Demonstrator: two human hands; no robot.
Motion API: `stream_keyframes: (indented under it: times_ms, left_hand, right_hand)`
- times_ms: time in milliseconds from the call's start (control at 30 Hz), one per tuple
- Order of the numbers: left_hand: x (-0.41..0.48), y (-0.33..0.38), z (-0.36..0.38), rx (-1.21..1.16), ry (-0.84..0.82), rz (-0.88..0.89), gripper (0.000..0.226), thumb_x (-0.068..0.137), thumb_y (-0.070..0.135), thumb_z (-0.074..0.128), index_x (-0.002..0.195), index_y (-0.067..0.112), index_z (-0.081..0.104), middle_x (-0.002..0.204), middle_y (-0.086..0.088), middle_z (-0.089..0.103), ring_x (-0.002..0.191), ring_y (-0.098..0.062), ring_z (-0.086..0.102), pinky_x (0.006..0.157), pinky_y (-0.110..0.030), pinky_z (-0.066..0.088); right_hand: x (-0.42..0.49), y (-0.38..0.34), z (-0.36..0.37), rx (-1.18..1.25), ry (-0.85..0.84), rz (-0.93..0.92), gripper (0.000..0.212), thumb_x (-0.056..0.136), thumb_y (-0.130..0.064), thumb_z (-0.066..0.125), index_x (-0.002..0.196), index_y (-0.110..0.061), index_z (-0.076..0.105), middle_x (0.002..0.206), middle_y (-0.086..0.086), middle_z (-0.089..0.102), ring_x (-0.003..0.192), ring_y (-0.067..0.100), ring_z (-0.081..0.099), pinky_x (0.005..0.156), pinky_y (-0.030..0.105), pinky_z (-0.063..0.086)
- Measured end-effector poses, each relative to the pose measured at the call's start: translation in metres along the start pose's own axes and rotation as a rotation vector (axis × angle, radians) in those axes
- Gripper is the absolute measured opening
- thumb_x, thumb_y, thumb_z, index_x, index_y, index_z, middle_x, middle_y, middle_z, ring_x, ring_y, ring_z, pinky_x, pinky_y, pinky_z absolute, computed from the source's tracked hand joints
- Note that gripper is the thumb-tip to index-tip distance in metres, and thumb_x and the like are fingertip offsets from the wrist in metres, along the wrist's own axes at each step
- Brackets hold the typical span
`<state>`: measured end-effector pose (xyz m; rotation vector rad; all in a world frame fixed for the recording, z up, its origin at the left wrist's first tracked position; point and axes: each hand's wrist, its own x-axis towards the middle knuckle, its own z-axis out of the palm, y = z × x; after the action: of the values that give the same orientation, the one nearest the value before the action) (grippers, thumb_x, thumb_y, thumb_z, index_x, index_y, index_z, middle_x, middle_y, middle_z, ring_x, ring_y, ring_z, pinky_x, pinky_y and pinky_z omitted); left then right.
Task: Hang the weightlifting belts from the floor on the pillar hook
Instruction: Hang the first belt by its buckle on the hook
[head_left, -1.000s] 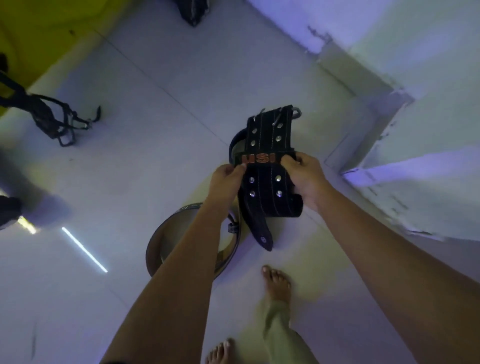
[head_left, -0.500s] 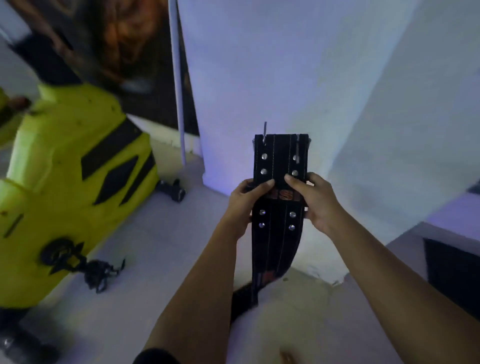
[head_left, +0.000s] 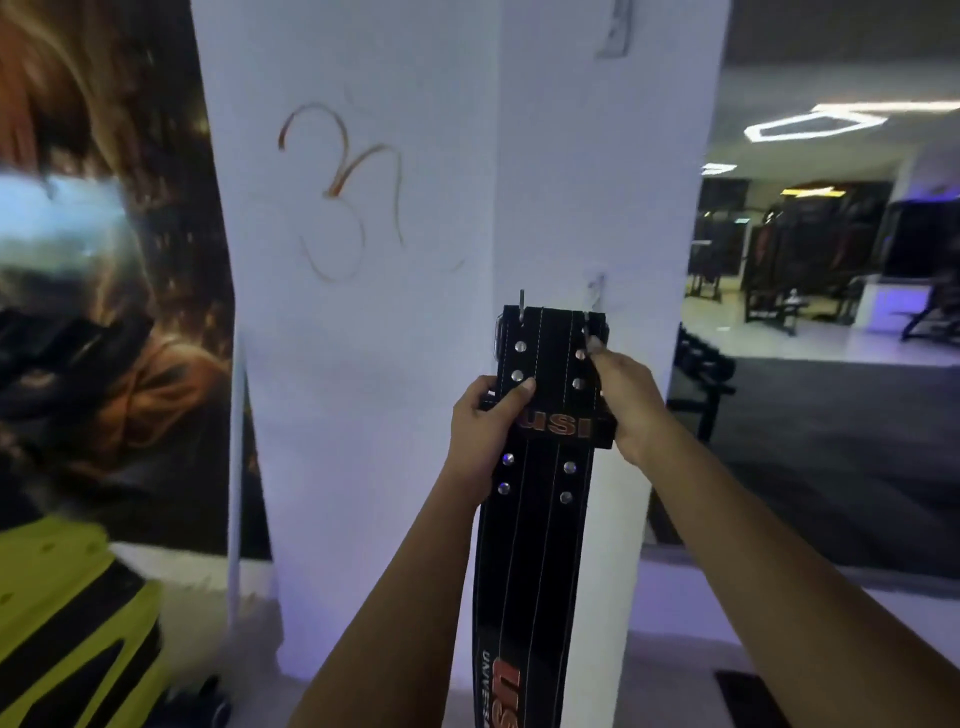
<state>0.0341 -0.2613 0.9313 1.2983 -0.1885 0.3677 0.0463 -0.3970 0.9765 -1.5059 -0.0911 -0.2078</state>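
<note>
Weightlifting belt (head_left: 543, 405) is gripped by left hand (head_left: 485, 415) and right hand (head_left: 626, 400) at its buckle end, near the small hook (head_left: 596, 291) on the white pillar (head_left: 389, 364); the buckle may miss this hook, and then the belt may fall.

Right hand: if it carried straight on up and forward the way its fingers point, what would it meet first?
Probably the hook on the white pillar, just above the right hand; depth is unclear.

Black stitched leather weightlifting belt (head_left: 540, 519) looks matt, with shiny round metal rivets (head_left: 519, 346); the white painted pillar (head_left: 363, 364) is smooth and flat-finished.
</note>
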Motion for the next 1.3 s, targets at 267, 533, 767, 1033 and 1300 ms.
stream_keyframes:
  times_ms: [267,533,767,1033,1300]
  left_hand:
    - [0.019,0.048,0.071,0.010,-0.124,0.128,0.025,0.085,0.032,0.065,0.100,0.012,0.062,0.091,-0.007,0.071,0.085,-0.022,0.070,0.076,-0.034,0.057]
    - [0.011,0.050,0.080,0.069,-0.168,0.113,0.031,0.090,0.038,0.056,0.093,0.010,0.068,0.078,-0.006,0.071,0.067,-0.017,0.069,0.059,-0.026,0.054]
    - [0.008,0.068,0.086,0.206,-0.282,0.119,0.028,0.090,0.038,0.056,0.090,0.012,0.065,0.074,0.002,0.070,0.062,-0.007,0.069,0.053,-0.018,0.051]
    - [-0.011,0.038,0.073,0.252,-0.484,-0.050,0.044,0.089,0.050,0.048,0.103,0.012,0.065,0.072,0.011,0.072,0.072,-0.008,0.069,0.066,-0.025,0.053]
    - [-0.014,0.021,0.072,0.115,-0.520,-0.075,0.034,0.086,0.031,0.062,0.112,0.008,0.063,0.104,-0.009,0.072,0.098,-0.024,0.070,0.080,-0.032,0.056]
  right_hand:
    - [-0.015,-0.029,-0.048,0.244,0.068,-0.060,0.019,0.084,-0.010,0.066,0.101,-0.014,0.058,0.097,0.009,0.068,0.086,0.025,0.066,0.079,0.046,0.055]
    - [-0.001,-0.080,-0.060,0.297,0.037,-0.031,0.042,0.077,-0.030,0.074,0.112,-0.009,0.063,0.109,0.009,0.068,0.101,0.028,0.065,0.091,0.046,0.053]
    - [0.002,-0.099,-0.061,0.292,0.133,0.097,0.014,0.081,-0.029,0.070,0.082,-0.016,0.064,0.124,0.013,0.064,0.109,0.032,0.063,0.100,0.051,0.048]
    - [-0.001,-0.127,-0.069,0.239,0.148,-0.069,0.034,0.079,-0.028,0.072,0.108,-0.012,0.064,0.114,0.008,0.067,0.089,0.017,0.058,0.056,0.028,0.043]
    - [-0.005,-0.135,-0.064,0.227,0.128,-0.112,0.035,0.077,-0.029,0.075,0.105,-0.010,0.065,0.110,0.010,0.068,0.097,0.022,0.064,0.074,0.034,0.057]
